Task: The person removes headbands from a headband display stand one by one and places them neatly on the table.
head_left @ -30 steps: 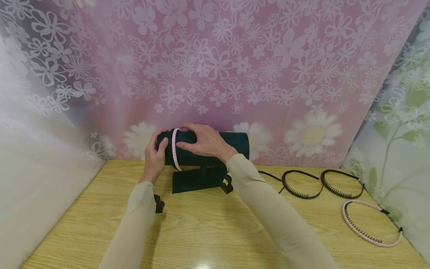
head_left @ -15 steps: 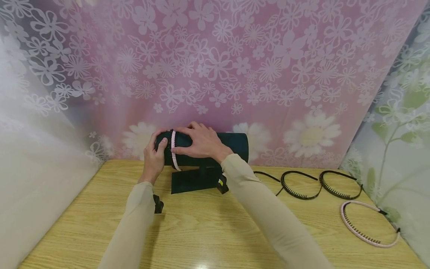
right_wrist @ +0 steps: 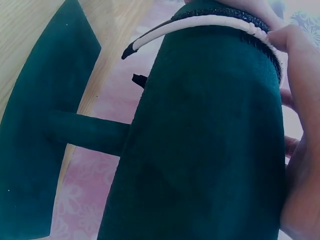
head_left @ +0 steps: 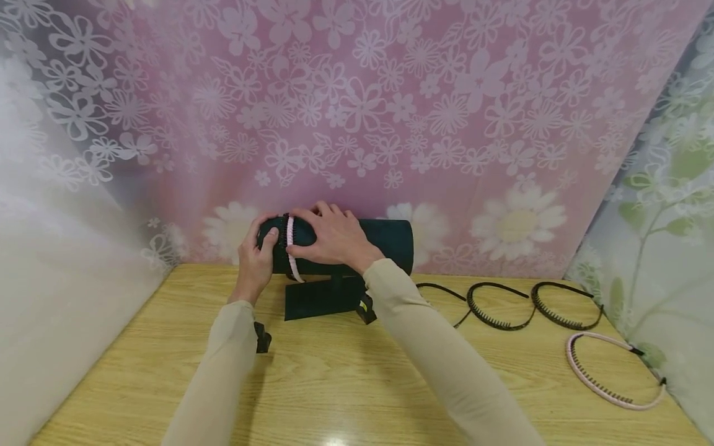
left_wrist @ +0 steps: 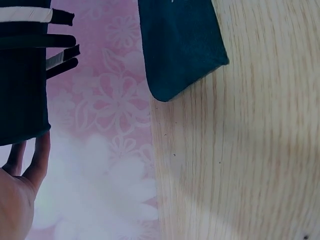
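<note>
A dark green padded headband stand (head_left: 387, 238) has a horizontal roll on a flat base (head_left: 320, 301). Near the roll's left end, a pink headband (head_left: 289, 232) goes over it, right beside a black toothed headband (right_wrist: 220, 11). My left hand (head_left: 255, 263) grips that end, thumb in front and fingers behind. Over the roll's top reaches my right hand (head_left: 334, 238), its thumb and forefinger pinching the pink headband. The right wrist view has the thumb tip (right_wrist: 280, 37) on the pink band. Loose headband ends stick out below the roll in the left wrist view.
On the wooden table (head_left: 312, 384), to the right, lie two black toothed headbands (head_left: 498, 325) and another black one (head_left: 446, 288) partly behind my right sleeve. Nearer the edge is a pink toothed headband (head_left: 580, 365). A flowered curtain (head_left: 357, 124) hangs behind.
My right hand has shifted slightly left, and its thumb has come down onto the pink headband. That headband has moved only slightly. My left hand stays at the roll's end.
</note>
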Tool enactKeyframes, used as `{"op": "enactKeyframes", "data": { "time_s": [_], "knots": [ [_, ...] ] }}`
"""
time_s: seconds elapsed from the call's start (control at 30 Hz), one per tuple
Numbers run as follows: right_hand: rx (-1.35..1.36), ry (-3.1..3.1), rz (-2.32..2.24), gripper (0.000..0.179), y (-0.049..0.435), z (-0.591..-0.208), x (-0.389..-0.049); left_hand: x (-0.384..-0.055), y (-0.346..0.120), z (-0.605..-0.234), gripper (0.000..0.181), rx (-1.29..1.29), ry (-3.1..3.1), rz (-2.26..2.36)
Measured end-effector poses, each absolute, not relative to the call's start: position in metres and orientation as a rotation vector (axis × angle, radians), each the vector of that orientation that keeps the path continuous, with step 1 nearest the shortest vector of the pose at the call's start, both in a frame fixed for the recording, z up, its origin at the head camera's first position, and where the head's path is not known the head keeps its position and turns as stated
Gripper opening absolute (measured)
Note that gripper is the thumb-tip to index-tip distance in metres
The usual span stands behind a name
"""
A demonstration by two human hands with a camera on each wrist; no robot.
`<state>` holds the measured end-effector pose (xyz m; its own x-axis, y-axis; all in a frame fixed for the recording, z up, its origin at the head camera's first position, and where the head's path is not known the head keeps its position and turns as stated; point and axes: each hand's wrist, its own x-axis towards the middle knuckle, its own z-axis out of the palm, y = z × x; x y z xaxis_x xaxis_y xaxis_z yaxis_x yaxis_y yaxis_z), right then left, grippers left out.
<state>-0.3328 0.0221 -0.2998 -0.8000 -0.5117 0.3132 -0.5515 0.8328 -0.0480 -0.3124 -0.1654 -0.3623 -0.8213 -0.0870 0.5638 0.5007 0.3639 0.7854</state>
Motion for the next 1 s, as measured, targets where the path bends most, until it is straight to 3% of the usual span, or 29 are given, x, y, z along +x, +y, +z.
{"op": "enactKeyframes", "data": {
  "time_s": [0.53,0.83,1.0],
  "knots": [
    [0.862,-2.735,0.283,0.076,0.028,-0.300,-0.333,-0.310,-0.165,-0.362,0.040,-0.341,-2.137,-1.507],
    [0.852,-2.780,0.314,0.079,0.031,-0.296,-0.332,-0.339,-0.172,-0.385,0.042,-0.342,-2.098,-1.503],
    [0.851,-2.794,0.316,0.081,0.031,-0.296,-0.332,-0.338,-0.173,-0.385,0.042,-0.343,-2.103,-1.488]
  ]
}}
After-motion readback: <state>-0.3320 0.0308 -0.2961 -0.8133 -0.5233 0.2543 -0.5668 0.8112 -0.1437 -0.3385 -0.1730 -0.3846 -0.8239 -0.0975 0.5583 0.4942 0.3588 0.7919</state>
